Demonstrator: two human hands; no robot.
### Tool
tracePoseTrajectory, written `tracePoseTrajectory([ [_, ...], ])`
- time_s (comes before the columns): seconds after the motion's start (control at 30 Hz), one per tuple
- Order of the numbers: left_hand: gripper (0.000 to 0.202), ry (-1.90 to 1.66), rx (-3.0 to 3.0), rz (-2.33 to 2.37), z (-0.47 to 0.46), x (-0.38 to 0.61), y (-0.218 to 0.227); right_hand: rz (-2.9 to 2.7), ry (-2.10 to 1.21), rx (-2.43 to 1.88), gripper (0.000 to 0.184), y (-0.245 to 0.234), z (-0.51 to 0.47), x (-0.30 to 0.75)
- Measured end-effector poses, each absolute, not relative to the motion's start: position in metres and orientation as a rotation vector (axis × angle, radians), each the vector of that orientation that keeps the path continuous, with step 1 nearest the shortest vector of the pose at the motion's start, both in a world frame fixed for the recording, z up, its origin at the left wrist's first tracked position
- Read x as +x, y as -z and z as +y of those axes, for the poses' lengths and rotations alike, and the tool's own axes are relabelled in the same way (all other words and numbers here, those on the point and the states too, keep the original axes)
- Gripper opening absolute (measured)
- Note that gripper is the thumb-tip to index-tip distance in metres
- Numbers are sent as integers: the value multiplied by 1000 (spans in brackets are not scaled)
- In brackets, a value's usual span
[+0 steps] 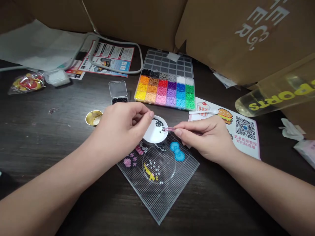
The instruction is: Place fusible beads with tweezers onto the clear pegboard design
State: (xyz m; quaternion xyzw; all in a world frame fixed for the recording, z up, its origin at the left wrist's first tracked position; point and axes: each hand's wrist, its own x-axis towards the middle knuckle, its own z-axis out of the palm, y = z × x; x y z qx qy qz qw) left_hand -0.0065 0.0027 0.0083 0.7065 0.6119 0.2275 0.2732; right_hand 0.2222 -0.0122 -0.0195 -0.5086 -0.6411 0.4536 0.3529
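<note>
My right hand (208, 139) pinches pink tweezers (169, 129), whose tip reaches into a small white dish (154, 134) holding black beads (158, 124). My left hand (123, 126) is curled at the dish's left rim, thumb and forefinger pinched together; what they hold is hidden. Below the dish lies a clear pegboard (159, 183) with pink, blue, black and yellow bead patches and a clear round lid (159, 164) on it.
A bead box (167, 89) sorted by colour stands open behind the dish. A small box of black beads (119, 100), a gold cup (94, 117), a pattern leaflet (243, 131), a tilted bottle (275, 95), cardboard boxes and a cable surround the dark table.
</note>
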Motion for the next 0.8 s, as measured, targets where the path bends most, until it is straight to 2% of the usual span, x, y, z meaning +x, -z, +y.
tracePoseTrajectory([
  [0.2, 24, -610, 1876, 1665, 8, -8, -9, -1617, -1188, -1348, 11, 19, -11, 231],
  [0.43, 27, -587, 1857, 1796, 6, -12, -12, -1797, -941, -1345, 14, 25, -15, 234],
  [0.8, 26, -557, 1846, 1794, 6, -12, -13, -1957, -823, -1257, 18, 31, -18, 233],
])
